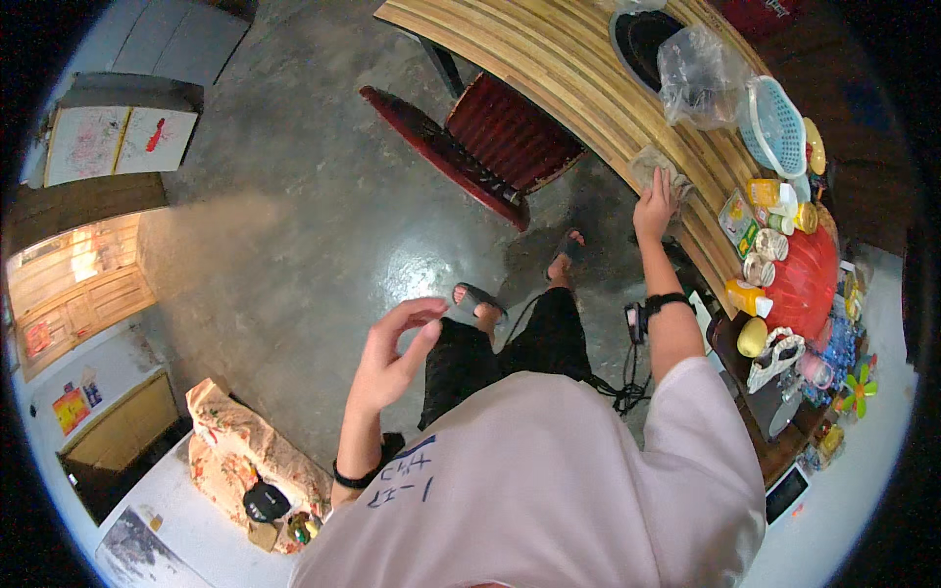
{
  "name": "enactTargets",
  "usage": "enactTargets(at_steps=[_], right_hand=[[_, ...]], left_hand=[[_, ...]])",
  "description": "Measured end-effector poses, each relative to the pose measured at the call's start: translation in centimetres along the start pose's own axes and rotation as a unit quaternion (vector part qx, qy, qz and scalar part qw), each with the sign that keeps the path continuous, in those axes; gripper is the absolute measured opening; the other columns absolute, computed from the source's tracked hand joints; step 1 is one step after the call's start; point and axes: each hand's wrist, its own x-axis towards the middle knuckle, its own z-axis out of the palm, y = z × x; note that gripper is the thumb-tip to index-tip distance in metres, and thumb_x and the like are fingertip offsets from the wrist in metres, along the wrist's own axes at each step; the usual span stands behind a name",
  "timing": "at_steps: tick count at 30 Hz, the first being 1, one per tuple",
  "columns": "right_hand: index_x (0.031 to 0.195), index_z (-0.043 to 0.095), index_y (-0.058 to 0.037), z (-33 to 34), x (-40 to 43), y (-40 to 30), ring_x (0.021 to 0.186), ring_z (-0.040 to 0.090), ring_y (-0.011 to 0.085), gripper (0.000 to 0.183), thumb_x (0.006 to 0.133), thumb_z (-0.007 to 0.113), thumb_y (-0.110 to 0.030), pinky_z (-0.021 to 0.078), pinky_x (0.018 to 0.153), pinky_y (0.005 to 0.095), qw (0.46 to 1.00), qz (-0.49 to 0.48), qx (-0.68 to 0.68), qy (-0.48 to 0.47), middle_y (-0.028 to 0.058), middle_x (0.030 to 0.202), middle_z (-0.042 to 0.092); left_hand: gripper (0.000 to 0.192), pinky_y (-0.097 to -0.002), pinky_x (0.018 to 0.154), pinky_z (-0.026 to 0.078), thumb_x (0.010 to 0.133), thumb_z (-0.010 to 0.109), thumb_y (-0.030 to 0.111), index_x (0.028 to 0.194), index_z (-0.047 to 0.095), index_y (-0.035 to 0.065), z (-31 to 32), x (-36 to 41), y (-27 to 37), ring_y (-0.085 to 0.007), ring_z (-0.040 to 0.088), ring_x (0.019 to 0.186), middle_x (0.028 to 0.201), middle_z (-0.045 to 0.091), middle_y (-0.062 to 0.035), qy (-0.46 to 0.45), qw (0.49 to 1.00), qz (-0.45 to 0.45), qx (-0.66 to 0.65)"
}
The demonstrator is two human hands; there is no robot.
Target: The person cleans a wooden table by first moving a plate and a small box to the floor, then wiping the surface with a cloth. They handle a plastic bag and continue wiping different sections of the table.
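Observation:
My right hand (pixel 656 207) presses a crumpled greyish cloth (pixel 650 161) flat against the striped wooden tabletop (pixel 581 95), close to its near edge. The palm side is hidden, and the fingers point away from me over the cloth. Over the floor, in front of my body, my left hand (pixel 401 353) hangs in the air with nothing in it, its fingers curved and the thumb apart. To the right of the cloth, a flat printed packet (pixel 739 223) lies on the table near several jars (pixel 770 245) and an orange-yellow bottle (pixel 764 193).
A dark red chair (pixel 507 140) stands against the table. Further along sit a clear plastic bag (pixel 698 73), a light blue basket (pixel 772 128) and a round black tray (pixel 639 44). A red covered heap (pixel 805 275) is at right. Cables (pixel 625 386) trail on the concrete floor (pixel 294 242).

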Motion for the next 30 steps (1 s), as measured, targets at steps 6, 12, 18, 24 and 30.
enactTargets(at_steps=[6,12,18,24,30], right_hand=[[0.144,0.044,-0.0120,3.2,1.8,-4.0,0.137,0.038,0.0334,0.049,0.095,0.048,-0.016,0.0299,0.113,0.0441,0.990,0.121,0.004,-0.066,0.0144,0.153,0.034],[0.142,0.046,-0.0107,4.8,2.9,-5.6,0.133,0.043,0.0350,0.047,0.096,0.047,-0.020,0.0330,0.111,0.0444,0.989,0.116,-0.019,-0.095,0.0151,0.151,0.037],[0.138,0.052,-0.0148,5.5,4.4,-10.7,0.121,0.054,0.0383,0.045,0.094,0.051,-0.025,0.0412,0.104,0.0446,0.979,0.127,-0.011,-0.157,0.0193,0.134,0.055],[0.141,0.050,-0.0209,4.4,4.8,-11.3,0.119,0.055,0.0366,0.044,0.098,0.051,-0.032,0.0452,0.096,0.0427,0.966,0.164,-0.006,-0.199,0.0167,0.130,0.059],[0.143,0.046,-0.0148,2.3,5.6,-13.1,0.120,0.055,0.0288,0.049,0.098,0.054,-0.032,0.0417,0.099,0.0389,0.936,0.269,0.071,-0.216,0.0122,0.131,0.060]], left_hand=[[0.023,-0.0319,0.096,0.043,0.099,0.054,0.015,0.114,0.061,-0.0002,-10.2,-6.8,-4.6,-0.0171,0.058,0.105,0.112,0.064,-0.0086,0.094,0.992,-0.035,-0.074],[0.024,-0.0324,0.095,0.043,0.100,0.054,0.017,0.115,0.059,-0.0010,-17.0,-4.4,-4.2,-0.0169,0.058,0.105,0.112,0.064,-0.0088,0.089,0.994,-0.015,-0.067],[0.024,-0.0339,0.096,0.043,0.100,0.053,0.016,0.116,0.059,0.0000,-22.1,2.6,-2.3,-0.0182,0.058,0.105,0.112,0.065,-0.0096,0.027,0.999,-0.003,-0.047],[0.023,-0.0340,0.095,0.044,0.099,0.053,0.015,0.116,0.059,-0.0003,-27.3,11.4,1.6,-0.0185,0.059,0.104,0.111,0.065,-0.0095,-0.014,1.000,-0.005,-0.008],[0.023,-0.0323,0.094,0.044,0.099,0.053,0.014,0.116,0.060,-0.0011,-30.5,18.4,5.0,-0.0176,0.058,0.105,0.111,0.065,-0.0089,-0.085,0.996,-0.007,0.023]])
